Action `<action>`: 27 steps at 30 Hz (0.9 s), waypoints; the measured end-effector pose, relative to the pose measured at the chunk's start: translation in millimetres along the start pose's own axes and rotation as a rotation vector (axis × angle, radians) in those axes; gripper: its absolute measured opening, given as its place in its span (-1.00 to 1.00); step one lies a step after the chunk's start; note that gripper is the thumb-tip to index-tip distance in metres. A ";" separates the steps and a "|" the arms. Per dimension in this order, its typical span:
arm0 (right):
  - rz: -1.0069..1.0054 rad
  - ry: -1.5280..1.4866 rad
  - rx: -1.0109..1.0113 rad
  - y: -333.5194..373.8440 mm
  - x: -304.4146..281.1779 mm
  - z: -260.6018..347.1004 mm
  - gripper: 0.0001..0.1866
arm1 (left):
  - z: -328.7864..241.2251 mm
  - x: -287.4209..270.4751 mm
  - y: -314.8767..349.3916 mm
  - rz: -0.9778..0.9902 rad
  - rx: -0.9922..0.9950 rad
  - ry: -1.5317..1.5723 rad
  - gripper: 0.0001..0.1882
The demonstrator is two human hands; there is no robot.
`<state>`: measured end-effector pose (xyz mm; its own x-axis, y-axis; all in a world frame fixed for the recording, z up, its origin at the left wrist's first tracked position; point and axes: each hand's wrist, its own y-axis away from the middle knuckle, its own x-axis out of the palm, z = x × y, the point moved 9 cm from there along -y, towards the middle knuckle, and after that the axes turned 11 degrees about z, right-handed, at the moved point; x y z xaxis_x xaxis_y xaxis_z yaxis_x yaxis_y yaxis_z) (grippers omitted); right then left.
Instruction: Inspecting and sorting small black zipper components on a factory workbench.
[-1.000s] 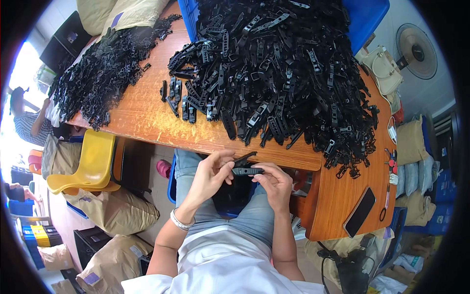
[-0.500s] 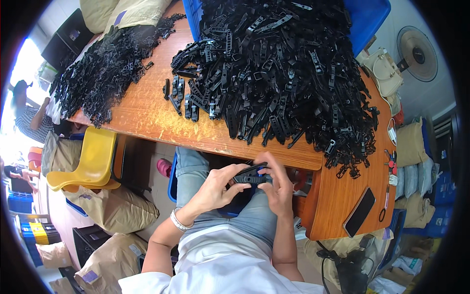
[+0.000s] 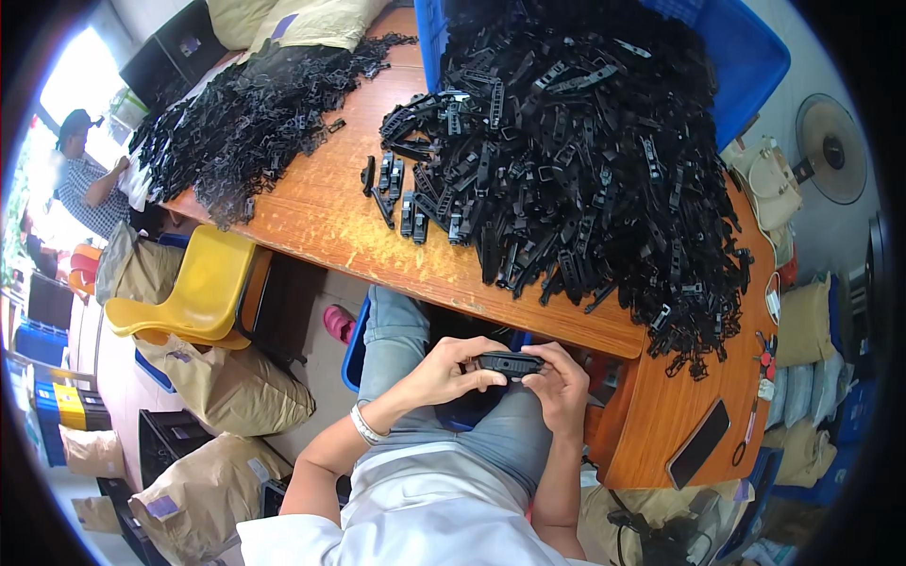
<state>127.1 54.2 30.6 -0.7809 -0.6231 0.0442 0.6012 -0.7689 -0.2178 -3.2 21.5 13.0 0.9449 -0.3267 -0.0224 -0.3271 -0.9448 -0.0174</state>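
Above my lap, both hands hold one small, long black plastic part (image 3: pixel 511 364) between them. My left hand (image 3: pixel 451 370) pinches its left end with thumb and fingers. At its other end, my right hand (image 3: pixel 559 385) grips with the thumb below and the fingers above. Beyond the table's front edge lies a large heap of similar black plastic parts (image 3: pixel 566 160). A few pieces (image 3: pixel 413 217) are set upright side by side at the heap's left. The exact kind of part cannot be made out.
The wooden table (image 3: pixel 321 226) bears another pile of small black pieces (image 3: pixel 255 123) at left. A blue crate (image 3: pixel 755 71) stands behind the big heap. At right lie a phone (image 3: pixel 698 443) and scissors (image 3: pixel 742 445). A yellow chair (image 3: pixel 193 292) and paper sacks (image 3: pixel 226 387) are at left.
My hands have brought the black part together; its thin upper piece, raised before, now lies against the body. My right fingers have come down onto its end. The view has shifted.
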 end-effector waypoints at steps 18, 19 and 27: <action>0.195 0.461 0.203 0.9 21.5 -28.9 -0.74 | -35.7 -67.6 9.7 -0.385 0.209 -0.455 -0.84; 0.161 0.353 0.228 2.5 20.6 -33.4 -0.76 | -41.7 -91.5 8.1 -0.493 0.201 -0.530 -0.88; 0.133 0.396 0.245 12.8 10.5 -37.8 -0.82 | -33.6 -287.8 -112.3 -0.762 -0.069 -0.841 -0.82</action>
<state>120.2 43.3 -8.5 -0.6705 -0.6525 -0.3531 0.6854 -0.7270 0.0419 -237.9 220.8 54.9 0.5786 0.4283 -0.6941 0.3539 -0.8986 -0.2595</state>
